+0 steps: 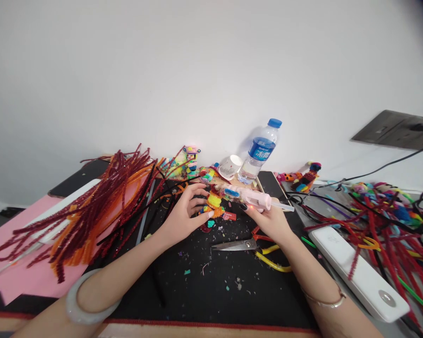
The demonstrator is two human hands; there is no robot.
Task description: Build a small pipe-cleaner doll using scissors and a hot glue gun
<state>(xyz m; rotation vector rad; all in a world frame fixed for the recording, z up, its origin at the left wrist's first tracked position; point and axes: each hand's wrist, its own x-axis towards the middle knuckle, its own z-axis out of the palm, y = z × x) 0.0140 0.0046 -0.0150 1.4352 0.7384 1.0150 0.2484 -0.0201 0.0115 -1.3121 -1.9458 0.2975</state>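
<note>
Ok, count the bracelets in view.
2. A pale bangle on the wrist behind the left hand, which holds the toy; a thin bracelet behind the right hand, which grips the glue gun.

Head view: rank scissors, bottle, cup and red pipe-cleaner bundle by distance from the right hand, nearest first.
1. Scissors, on the mat just beside the right hand, which grips the glue gun.
2. Bottle and cup, farther back: too close to call.
3. Red pipe-cleaner bundle, far left.
</note>
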